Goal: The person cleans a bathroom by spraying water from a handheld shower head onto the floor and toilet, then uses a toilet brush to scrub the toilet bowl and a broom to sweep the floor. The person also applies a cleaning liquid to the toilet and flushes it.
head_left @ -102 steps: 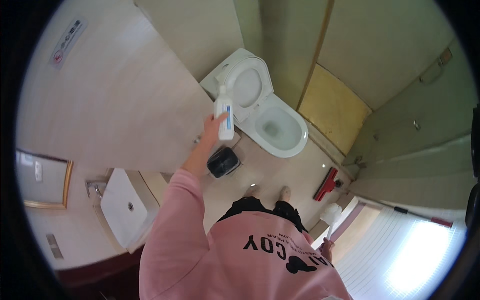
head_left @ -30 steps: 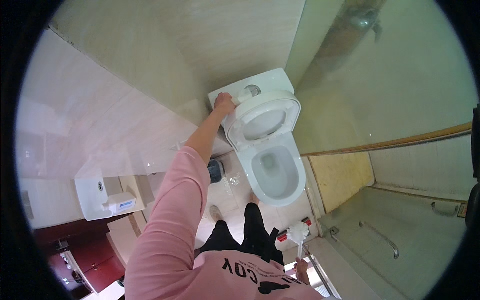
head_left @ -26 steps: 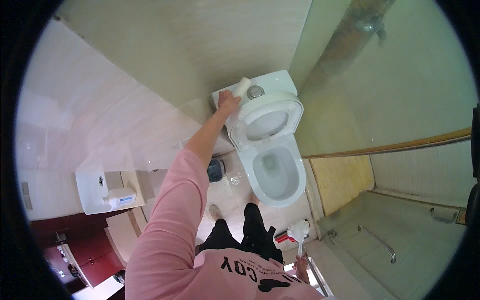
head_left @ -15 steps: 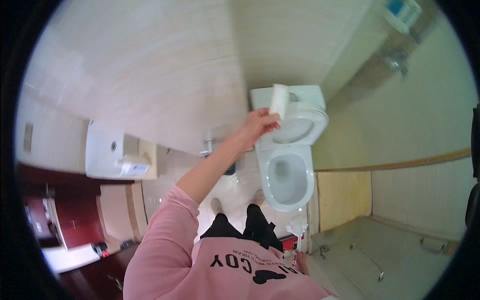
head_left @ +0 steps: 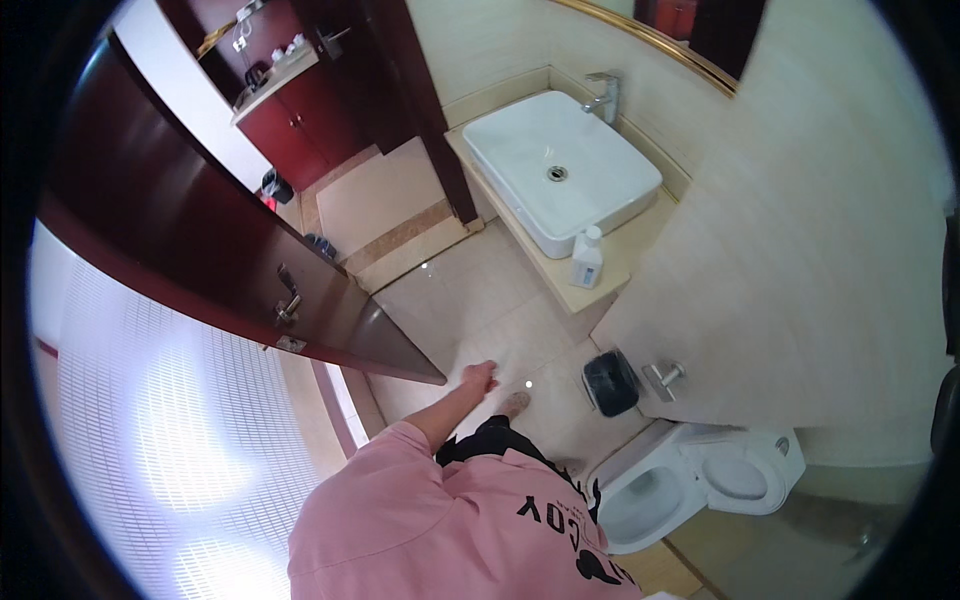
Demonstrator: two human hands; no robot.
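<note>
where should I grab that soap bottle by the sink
Grip the soap bottle round its white body, below the pump head, coming from the floor side. It stands upright at the counter's open front edge, with the sink close behind it.

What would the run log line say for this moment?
left hand: empty, fingers loose, over floor | right hand: not seen | toilet: lid up | bin: beside toilet
</note>
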